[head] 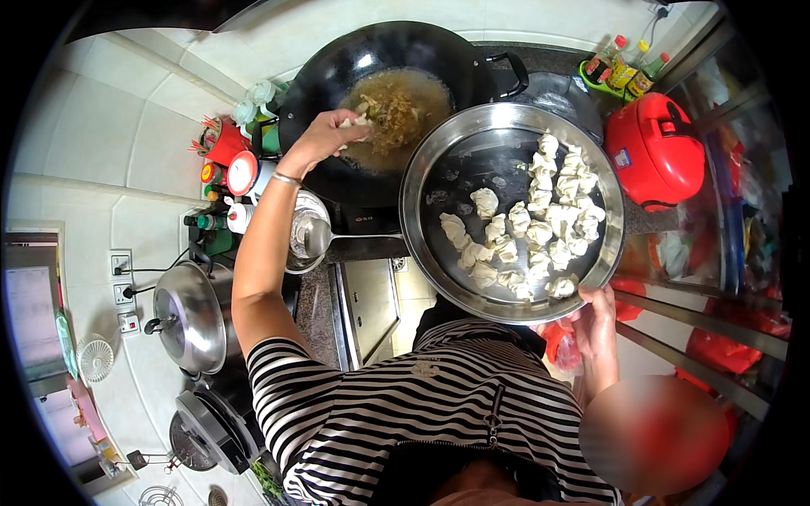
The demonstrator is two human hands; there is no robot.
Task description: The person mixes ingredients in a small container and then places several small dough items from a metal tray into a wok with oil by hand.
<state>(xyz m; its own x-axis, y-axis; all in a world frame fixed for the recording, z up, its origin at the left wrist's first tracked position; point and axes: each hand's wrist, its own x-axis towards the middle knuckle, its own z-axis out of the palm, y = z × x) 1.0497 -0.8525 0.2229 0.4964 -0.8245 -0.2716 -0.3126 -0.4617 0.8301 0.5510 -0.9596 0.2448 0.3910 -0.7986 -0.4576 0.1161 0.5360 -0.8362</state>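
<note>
My left hand [335,136] pinches several white filled dumplings [347,126] over the left side of a large black wok [468,69]. Brown, broth-like liquid with a browned food heap [397,117] in the middle fills the wok's bottom. In front and to the right of the wok, my right hand [593,313] grips the near right rim of a wide round metal pan [414,253]. Many pleated dumplings [538,233] lie inside, mostly on the right and near side; a few pale smears mark its dark bottom. Below the pan rim, a red and clear plastic bag [562,348] is beside my right hand.
A metal ladle [313,237] rests over a bowl left of the pan. Jars and red containers [231,142] crowd the wok's left. A red rice cooker [658,148] and sauce bottles [623,66] stand right. A lidded steel pot [193,319] stands left. A blurred patch covers the lower right.
</note>
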